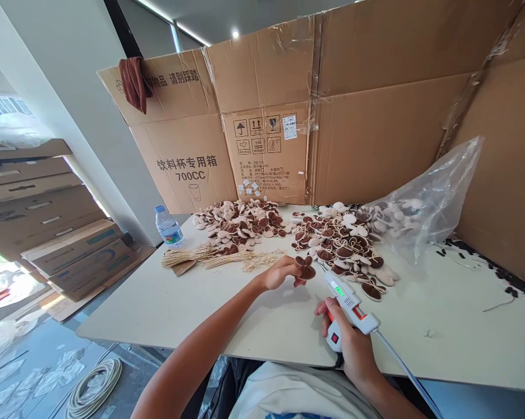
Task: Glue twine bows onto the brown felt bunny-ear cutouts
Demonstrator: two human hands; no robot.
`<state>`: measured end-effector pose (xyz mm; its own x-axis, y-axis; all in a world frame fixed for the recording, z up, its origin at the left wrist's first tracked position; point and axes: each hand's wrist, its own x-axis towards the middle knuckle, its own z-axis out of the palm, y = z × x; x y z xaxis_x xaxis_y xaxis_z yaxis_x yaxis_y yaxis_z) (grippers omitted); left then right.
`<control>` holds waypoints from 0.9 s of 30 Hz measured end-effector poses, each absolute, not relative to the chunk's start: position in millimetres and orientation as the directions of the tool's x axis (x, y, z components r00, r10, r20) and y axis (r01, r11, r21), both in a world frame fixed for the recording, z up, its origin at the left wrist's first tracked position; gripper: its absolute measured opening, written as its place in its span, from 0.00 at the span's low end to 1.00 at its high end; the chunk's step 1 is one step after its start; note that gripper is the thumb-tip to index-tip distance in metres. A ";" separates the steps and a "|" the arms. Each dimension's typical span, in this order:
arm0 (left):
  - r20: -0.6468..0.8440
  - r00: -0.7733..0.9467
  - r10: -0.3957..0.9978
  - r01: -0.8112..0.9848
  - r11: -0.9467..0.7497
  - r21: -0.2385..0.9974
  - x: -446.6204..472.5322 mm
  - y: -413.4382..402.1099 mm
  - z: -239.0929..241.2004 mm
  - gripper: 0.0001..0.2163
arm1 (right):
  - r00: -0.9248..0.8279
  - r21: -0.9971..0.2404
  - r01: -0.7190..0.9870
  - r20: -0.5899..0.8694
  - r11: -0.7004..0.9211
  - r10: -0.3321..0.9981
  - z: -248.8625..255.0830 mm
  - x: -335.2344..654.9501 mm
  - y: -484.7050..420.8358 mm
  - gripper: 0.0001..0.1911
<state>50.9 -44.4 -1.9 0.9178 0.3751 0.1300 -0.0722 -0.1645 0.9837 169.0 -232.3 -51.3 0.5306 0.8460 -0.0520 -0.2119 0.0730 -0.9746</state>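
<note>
one shirt [284,391]; right fingers [338,315] grip one glue gun [347,298], left fingers [289,268] one brown piece [306,271].

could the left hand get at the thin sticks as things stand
Probably yes: the left hand is near the thin sticks and nothing visible blocks the way, though the brown piece it holds may hamper a grip.

L hand [284,273] holds a brown pc [304,270] above the white table [157,314]; R hand [353,343] grips a glue gun [343,294], nozzle [325,270] near this pc. Behind are 2 piles [240,227] of brown & beige pcs, w/ thin sticks [190,255] & a bottle [170,228] on L side.
</note>
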 end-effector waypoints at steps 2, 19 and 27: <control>0.122 0.927 0.355 -0.077 -0.139 0.987 51.5 -45.1 -2.7 0.10 | 0.554 -0.973 -0.222 -0.068 0.069 0.830 -51.4 169.6 -231.5 0.23; -0.096 0.984 0.148 0.101 -0.026 0.995 57.1 -58.1 4.4 0.07 | 0.612 -0.962 -0.254 -0.081 0.099 0.787 -47.6 168.1 -229.2 0.20; -0.066 0.993 0.096 0.068 -0.021 0.997 56.8 -54.7 1.8 0.08 | 0.637 -0.959 -0.273 -0.119 0.078 0.761 -50.1 168.1 -226.5 0.22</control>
